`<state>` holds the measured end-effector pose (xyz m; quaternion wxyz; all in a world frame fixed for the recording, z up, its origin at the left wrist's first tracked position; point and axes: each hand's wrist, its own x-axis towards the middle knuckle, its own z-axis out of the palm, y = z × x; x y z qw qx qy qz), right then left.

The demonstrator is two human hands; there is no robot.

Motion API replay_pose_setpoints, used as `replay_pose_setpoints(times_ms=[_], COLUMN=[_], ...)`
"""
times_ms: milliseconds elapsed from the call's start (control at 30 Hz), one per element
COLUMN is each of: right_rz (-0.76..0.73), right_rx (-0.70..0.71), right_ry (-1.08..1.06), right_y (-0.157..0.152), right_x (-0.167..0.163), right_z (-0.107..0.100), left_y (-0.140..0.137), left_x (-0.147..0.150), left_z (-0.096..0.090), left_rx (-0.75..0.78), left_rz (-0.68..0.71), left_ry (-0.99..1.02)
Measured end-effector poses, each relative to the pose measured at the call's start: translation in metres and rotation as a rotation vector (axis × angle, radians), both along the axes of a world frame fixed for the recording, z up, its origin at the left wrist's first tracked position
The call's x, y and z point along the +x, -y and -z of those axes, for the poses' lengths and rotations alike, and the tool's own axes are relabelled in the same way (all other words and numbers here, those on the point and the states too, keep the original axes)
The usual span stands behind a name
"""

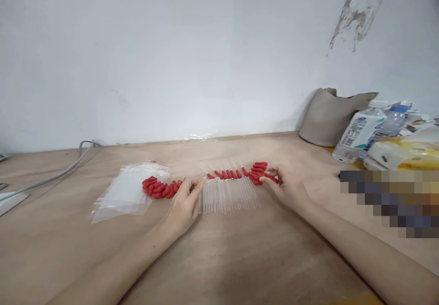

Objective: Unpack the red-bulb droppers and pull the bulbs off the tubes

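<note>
A row of clear dropper tubes (228,196) lies side by side on the table, several with red rubber bulbs (229,174) at their far ends. My left hand (187,200) is closed at the row's left end, its thumb and forefinger pinching what looks like a clear tube; the fingers partly hide it. Between thumb and fingers of my right hand (286,188) is a red rubber bulb (271,178), just right of a small heap of bulbs (258,172). Another curved pile of red bulbs (161,188) sits left of my left hand, partly on the plastic bags.
Clear zip bags (120,190) lie at the left. A grey cable (68,170) runs along the table's left side. A grey-brown container (329,117), a labelled plastic bottle (358,131) and a yellow-white package (401,154) stand at the right. A white wall (154,58) rises behind.
</note>
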<state>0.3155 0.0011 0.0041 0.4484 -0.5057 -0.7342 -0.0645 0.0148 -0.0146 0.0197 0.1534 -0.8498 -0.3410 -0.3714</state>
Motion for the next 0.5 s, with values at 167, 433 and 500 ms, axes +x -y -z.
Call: replay_pose_setpoints(times_ms=[167,433,500], right_rz=[-0.012,0.098,0.103], right_rx=[-0.138,-0.252,-0.256], right_ry=[-0.173,-0.440,-0.466], right_y=[-0.018,-0.072,-0.077], right_x=[0.008,0.019,0.018], right_z=[-0.015,-0.018,-0.013], left_y=[-0.005,-0.006,-0.006], left_x=[-0.006,0.009,0.014], left_z=[0.000,-0.004,-0.005], left_rx=[0.090,0.122,0.129], left_rz=[0.052,0.045,0.049], left_ry=[0.008,-0.344,-0.390])
